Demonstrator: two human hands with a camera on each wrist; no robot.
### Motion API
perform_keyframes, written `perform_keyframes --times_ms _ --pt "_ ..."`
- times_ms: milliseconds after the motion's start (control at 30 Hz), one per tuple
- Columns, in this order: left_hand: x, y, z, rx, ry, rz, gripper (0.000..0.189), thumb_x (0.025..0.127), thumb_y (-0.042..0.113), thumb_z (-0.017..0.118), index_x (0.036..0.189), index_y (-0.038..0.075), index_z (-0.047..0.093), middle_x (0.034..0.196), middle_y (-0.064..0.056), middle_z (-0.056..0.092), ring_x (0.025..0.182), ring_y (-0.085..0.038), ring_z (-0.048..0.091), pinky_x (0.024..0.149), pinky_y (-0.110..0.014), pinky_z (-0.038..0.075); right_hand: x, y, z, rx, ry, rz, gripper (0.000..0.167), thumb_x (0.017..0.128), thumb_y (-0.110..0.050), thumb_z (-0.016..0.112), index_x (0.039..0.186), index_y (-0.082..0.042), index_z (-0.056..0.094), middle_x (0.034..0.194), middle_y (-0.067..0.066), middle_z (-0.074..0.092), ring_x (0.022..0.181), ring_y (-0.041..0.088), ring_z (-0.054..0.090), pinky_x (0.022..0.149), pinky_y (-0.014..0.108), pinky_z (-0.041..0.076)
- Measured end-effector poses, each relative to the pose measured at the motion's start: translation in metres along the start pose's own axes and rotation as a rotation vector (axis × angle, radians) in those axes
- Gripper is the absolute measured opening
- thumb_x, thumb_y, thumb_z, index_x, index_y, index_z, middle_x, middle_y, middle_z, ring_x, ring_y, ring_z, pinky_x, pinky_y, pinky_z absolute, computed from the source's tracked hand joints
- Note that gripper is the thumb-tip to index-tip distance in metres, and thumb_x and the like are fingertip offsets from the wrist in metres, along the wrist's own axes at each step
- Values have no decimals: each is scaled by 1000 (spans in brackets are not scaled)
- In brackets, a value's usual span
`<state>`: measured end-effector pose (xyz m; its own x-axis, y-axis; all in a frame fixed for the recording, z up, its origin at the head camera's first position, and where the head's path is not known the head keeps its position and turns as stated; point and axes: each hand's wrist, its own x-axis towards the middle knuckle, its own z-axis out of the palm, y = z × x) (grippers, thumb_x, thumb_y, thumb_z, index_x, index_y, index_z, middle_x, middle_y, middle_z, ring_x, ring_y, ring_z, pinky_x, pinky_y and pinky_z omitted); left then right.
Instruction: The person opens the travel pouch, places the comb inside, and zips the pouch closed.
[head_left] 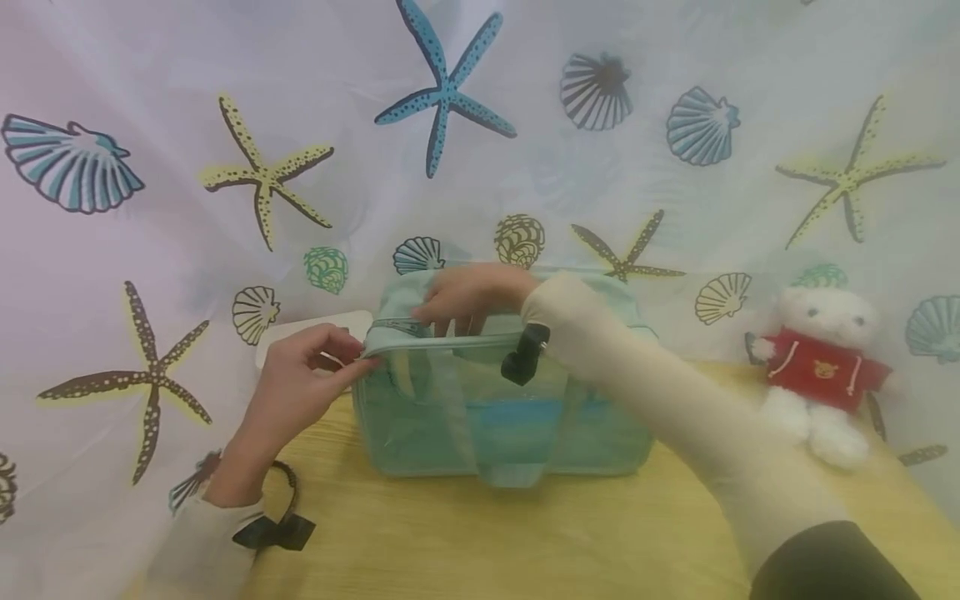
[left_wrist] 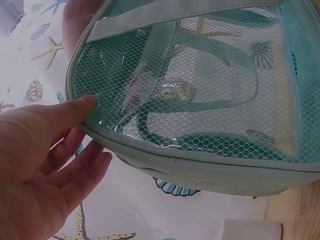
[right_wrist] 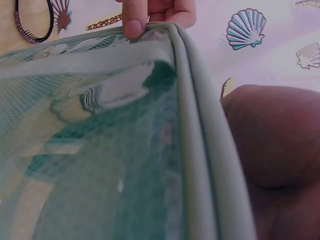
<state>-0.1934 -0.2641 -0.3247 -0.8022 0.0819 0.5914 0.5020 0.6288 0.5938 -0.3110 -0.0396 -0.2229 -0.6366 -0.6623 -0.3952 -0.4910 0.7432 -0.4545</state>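
A mint-green see-through bag (head_left: 420,450) with mesh and pale straps stands upright on the table. My left hand (head_left: 307,371) pinches its upper left corner; in the left wrist view the thumb (left_wrist: 82,107) lies on the clear panel near the piped edge. Over the bag's top, my right hand (head_left: 480,296) reaches down behind the front rim (head_left: 450,342), near the zipper (head_left: 401,326) at the left end. Its fingertips are partly hidden by the rim, and I cannot tell whether they hold anything. A blue patch (head_left: 517,421) shows through the front panel.
On the right sits a white plush bear (head_left: 817,367) in a red hoodie. A white flat object (head_left: 281,333) lies behind the bag's left end. A dark toothed hair band (right_wrist: 19,30) rests on the wooden table (head_left: 420,542). A cloth printed with shells and starfish hangs behind.
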Motion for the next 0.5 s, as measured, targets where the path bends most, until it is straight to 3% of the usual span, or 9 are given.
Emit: perform_keyframes --times_ms 233,500 --pt "1 -1 1 -40 -8 75 15 84 0 82 82 8 70 83 -5 65 71 3 65 62 -14 52 18 -10 1 40 -7 86 39 107 -44 51 122 -13 69 121 4 73 107 21 71 86 36 61" --pt "3 -4 0 -29 -24 94 16 84 1 82 80 10 69 80 -3 62 68 -1 60 57 -15 51 28 -10 0 74 -18 115 39 104 -47 56 116 -13 71 118 3 74 105 19 72 85 35 61"
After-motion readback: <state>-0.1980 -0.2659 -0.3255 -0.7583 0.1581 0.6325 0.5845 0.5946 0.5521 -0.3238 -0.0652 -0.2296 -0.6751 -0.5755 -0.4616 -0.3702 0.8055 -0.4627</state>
